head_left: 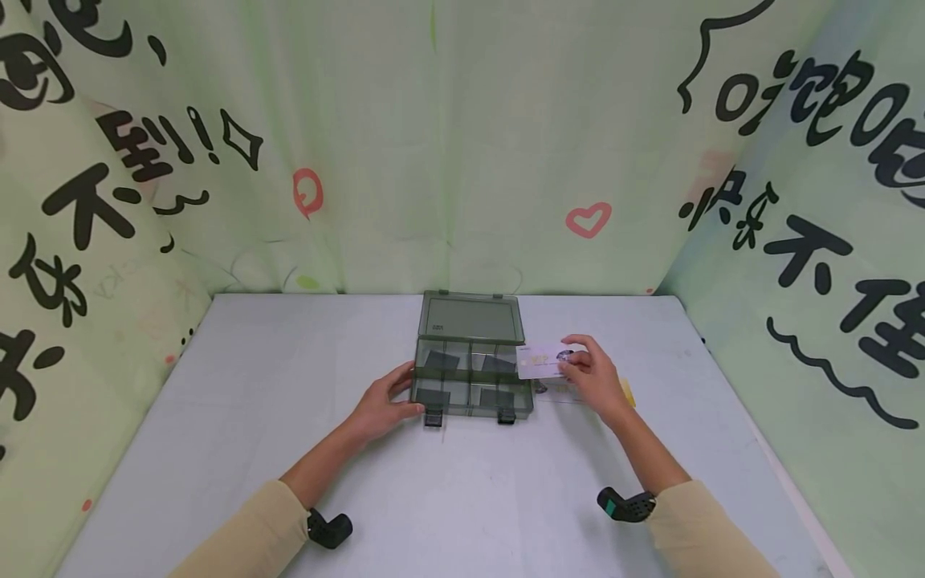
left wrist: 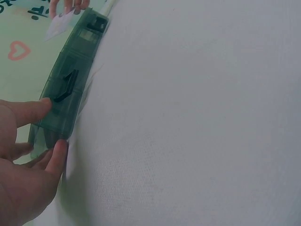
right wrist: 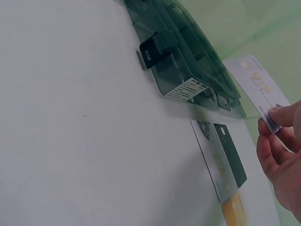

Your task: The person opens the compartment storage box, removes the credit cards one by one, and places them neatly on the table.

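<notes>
A grey-green translucent storage box (head_left: pixel 472 318) stands on the table with its lid raised at the back and its front latches hanging down. Dividers split it into compartments, with dark pieces inside. My left hand (head_left: pixel 381 408) grips its left end, the thumb on the front wall and fingers at the end, as the left wrist view shows. Just off the box's right side, my right hand (head_left: pixel 594 380) pinches a pale lilac card (right wrist: pixel 253 81) with gold "VIP" lettering. The card is tilted, its far edge close to the box's right wall.
A dark green and white card (right wrist: pixel 217 160) lies on the table to the right of the box, with a yellow card (right wrist: pixel 235 210) by it. White cloth covers the table (head_left: pixel 303 353). Printed curtains (head_left: pixel 376 160) stand behind and at both sides.
</notes>
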`<state>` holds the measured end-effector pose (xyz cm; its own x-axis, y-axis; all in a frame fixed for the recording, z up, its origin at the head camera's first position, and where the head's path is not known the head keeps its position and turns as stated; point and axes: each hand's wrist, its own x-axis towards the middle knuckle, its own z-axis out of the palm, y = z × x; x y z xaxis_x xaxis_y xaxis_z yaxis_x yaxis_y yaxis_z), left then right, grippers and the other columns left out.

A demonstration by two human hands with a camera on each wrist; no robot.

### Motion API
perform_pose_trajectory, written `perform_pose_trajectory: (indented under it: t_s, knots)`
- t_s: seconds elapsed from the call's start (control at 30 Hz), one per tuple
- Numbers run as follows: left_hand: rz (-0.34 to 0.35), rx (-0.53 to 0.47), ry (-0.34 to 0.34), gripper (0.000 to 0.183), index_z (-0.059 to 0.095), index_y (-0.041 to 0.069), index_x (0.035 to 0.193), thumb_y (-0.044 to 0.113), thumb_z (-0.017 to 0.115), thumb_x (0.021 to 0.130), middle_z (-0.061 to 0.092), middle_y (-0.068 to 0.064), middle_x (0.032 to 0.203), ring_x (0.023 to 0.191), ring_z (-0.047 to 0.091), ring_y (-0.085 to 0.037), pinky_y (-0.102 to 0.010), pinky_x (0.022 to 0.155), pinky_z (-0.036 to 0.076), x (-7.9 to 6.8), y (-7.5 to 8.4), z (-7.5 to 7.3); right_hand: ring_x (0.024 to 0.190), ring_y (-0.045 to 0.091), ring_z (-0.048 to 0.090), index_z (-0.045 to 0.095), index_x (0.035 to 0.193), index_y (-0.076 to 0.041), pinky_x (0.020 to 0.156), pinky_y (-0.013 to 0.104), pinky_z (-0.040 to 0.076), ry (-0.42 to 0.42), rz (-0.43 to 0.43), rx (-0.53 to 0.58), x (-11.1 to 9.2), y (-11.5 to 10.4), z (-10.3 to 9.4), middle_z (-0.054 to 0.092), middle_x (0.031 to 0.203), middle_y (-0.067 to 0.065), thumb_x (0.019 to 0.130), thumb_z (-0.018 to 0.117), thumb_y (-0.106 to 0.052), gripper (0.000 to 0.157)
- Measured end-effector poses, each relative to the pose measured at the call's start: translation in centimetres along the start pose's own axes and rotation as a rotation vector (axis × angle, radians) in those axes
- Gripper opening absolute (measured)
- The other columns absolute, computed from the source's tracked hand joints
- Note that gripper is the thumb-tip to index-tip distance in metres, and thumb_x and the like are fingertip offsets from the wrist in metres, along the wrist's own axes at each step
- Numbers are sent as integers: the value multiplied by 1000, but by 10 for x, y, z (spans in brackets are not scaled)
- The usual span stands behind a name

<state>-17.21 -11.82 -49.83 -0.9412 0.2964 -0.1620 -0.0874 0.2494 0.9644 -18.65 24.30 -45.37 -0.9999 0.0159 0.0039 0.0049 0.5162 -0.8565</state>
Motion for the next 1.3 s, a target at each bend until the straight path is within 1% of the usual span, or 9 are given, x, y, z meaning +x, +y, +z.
perform_pose_trajectory:
  t_s: [0.13,0.23,0.4,0.53,0.77,1.0,1.07,1.2,1.3]
  knots:
    - [-3,-1,0,81,28,13,153,4,72,85,36,-16,154,143,35,-31,-42,105,51,0,-1,0,83,9,61,47,135,-11,73,19,57,21,2,-15,0,4,-7,62,98,16,94,61,-7,43]
    - [-2,-2,0,81,29,13,153,4,72,85,37,-16,154,143,35,-31,-42,105,51,0,-1,0,83,11,61,46,135,-11,70,14,55,39,9,-32,1,6,-11,61,98,16,95,60,-6,43]
    - [1,0,1,81,29,13,153,4,72,85,37,-17,154,143,35,-32,-43,104,51,1,-2,0,89,21,60,45,136,-12,70,12,53,60,43,-64,4,12,-18,59,99,15,96,58,-7,42]
    - [-5,0,6,81,29,14,153,4,72,85,37,-16,154,143,36,-31,-43,104,52,0,-2,0,90,21,59,44,136,-13,72,9,51,75,65,-80,5,17,-23,58,101,14,97,57,-7,42]
    - [-22,-15,16,82,29,16,153,4,72,84,38,-12,154,143,36,-28,-42,105,51,-1,-1,0,92,22,61,44,137,-14,70,7,48,93,88,-95,9,26,-33,58,100,13,97,56,-8,43]
    - [-12,-8,15,82,29,15,153,5,72,85,38,-13,154,143,36,-29,-42,105,51,0,-2,0,95,22,55,42,139,-15,80,17,43,107,128,-145,10,36,-40,57,105,14,98,54,-11,43]
    - [-13,-7,15,82,29,15,153,5,72,85,38,-13,154,143,36,-29,-42,105,51,0,-2,0,95,22,54,42,139,-14,79,18,43,114,133,-157,11,38,-42,57,105,14,98,54,-11,43]
    - [-20,-4,15,82,29,16,153,5,73,85,37,-12,154,143,36,-28,-42,105,51,1,-3,1,94,21,54,43,139,-15,76,14,44,130,145,-178,11,43,-46,58,107,14,98,54,-11,43]
    - [-22,1,16,82,29,17,153,5,73,84,37,-11,155,143,36,-28,-42,105,51,1,-3,1,95,22,54,43,139,-14,78,17,44,144,152,-183,12,45,-49,58,108,15,98,54,-10,42]
